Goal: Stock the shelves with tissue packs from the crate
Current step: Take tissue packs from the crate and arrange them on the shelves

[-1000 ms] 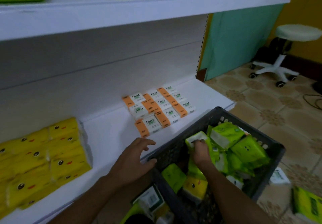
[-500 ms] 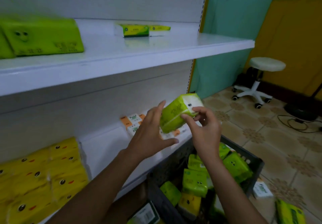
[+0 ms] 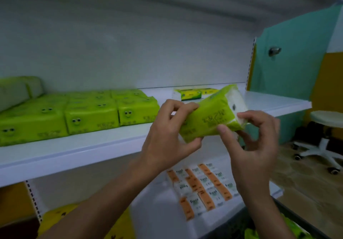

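your left hand (image 3: 167, 136) grips the green tissue pack (image 3: 209, 120), your right hand (image 3: 254, 138) pinches its other end, in front of the middle shelf (image 3: 92, 151).

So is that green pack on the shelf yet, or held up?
Held up, tilted: the left hand and right hand grip the green pack in front of the shelf, white end higher.

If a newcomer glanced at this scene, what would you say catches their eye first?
A lime-green plastic-wrapped tissue pack, tilted at centre frame, gripped by the left hand and pinched by the right hand. Left of it, green tissue packs with cartoon eyes sit in rows on the white middle shelf. Small orange-and-white tissue packs lie on the lower shelf.
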